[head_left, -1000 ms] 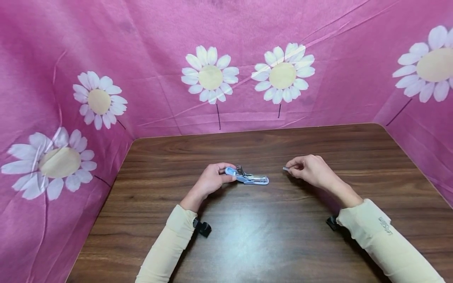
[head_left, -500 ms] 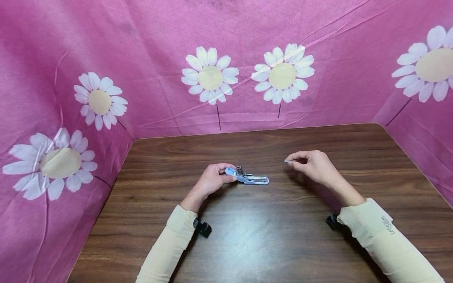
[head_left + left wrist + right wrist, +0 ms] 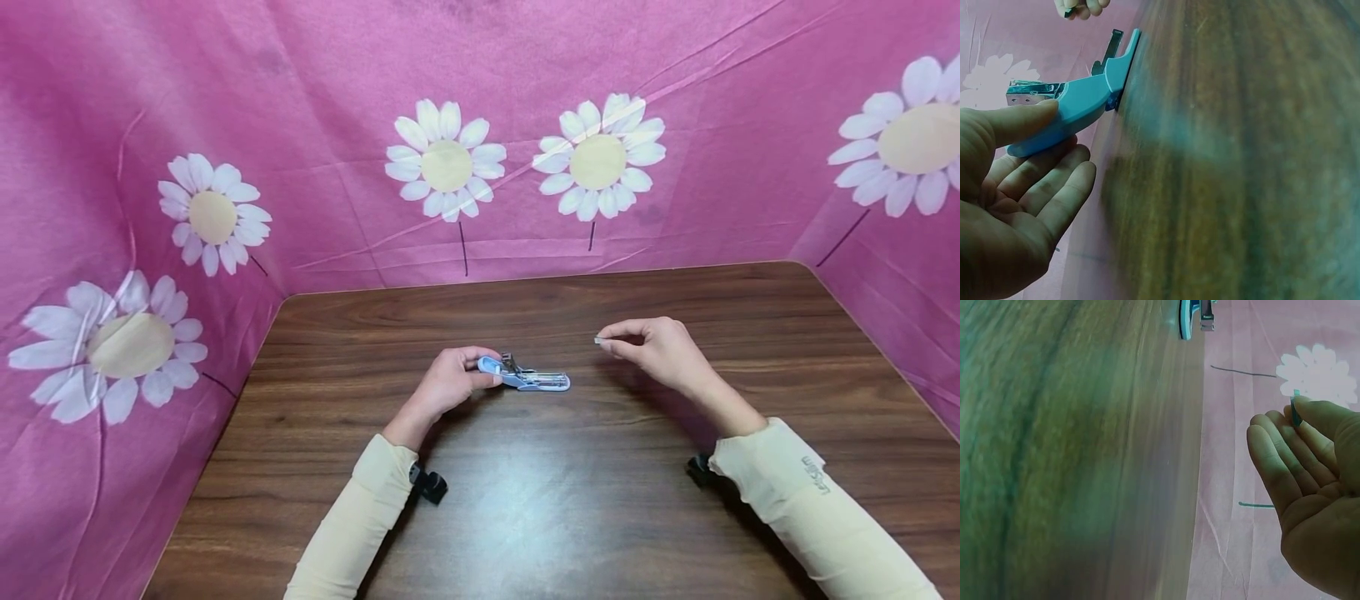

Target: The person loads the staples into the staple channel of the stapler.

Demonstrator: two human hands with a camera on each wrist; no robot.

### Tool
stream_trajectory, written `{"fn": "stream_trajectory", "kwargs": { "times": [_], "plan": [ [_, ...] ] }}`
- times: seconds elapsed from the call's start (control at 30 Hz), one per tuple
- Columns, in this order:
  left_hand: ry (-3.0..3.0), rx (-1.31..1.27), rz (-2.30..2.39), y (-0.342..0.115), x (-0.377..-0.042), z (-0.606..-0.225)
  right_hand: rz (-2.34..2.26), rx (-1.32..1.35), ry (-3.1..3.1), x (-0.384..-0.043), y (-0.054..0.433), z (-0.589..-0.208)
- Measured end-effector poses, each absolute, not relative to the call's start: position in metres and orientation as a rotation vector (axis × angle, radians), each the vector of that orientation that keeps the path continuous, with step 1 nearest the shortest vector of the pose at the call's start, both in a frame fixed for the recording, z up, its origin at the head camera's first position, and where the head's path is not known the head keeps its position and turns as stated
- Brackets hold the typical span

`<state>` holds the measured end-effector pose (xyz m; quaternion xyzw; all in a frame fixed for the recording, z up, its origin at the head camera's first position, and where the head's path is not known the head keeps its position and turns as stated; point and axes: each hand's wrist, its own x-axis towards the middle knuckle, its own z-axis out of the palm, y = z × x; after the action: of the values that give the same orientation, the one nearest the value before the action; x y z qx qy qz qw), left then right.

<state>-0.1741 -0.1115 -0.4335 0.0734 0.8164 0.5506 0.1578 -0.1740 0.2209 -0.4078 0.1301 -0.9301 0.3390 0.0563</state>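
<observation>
A light blue stapler [image 3: 525, 377] lies opened on the table, its metal magazine exposed and its top part swung back toward the left. My left hand [image 3: 450, 382] grips that back part between thumb and fingers; in the left wrist view the thumb presses on the blue body [image 3: 1082, 103] and the lower fingers extend loosely. To the right of the stapler, my right hand [image 3: 663, 354] is raised above the table. Between its thumb and index finger it pinches a short strip of staples [image 3: 1296, 407], with the other fingers relaxed.
The brown wood-grain table [image 3: 375, 517] has a pink cloth [image 3: 330, 125] with white daisies along its back and sides. A black wrist camera [image 3: 429, 483] sits at the left cuff, and another [image 3: 701, 471] at the right cuff.
My right hand has lifted slightly away from the table, then shifted a little left with the staple strip. The left hand and stapler have stayed in place.
</observation>
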Motion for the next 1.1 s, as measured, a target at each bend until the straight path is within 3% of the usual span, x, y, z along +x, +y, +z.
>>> {"fn": "stream_trajectory", "kwargs": {
  "times": [1.1],
  "plan": [
    [2.386,0.199,1.551,-0.111,-0.173,-0.435,1.193,0.461,-2.826,-0.177,0.198,-0.411]
  ]
}}
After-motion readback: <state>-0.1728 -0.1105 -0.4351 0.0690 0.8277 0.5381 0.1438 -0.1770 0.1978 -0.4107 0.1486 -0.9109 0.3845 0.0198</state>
